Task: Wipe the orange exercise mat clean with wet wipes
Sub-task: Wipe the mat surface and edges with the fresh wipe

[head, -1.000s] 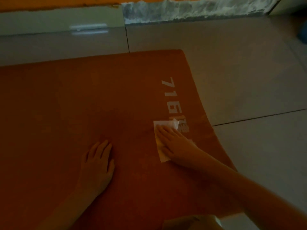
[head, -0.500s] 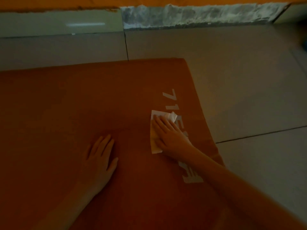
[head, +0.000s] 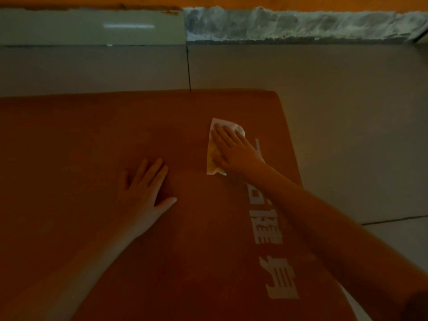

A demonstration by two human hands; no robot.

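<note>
The mat (head: 92, 158) is a deep burnt orange, plain all over except for a line of white block characters (head: 275, 230) printed along its right side. The wipe (head: 225, 123) on it is white at its far end and shades to a dull yellowish tint nearer. The floor (head: 347, 112) around is pale grey tile crossed by thin dark grout lines (head: 188, 66), and along the far wall the skirting (head: 69, 26) is a glossy pale greenish cream on the left, then a rough strip (head: 289, 26) mottled white and dark grey on the right, with a band of orange wall (head: 231, 1) above.
</note>
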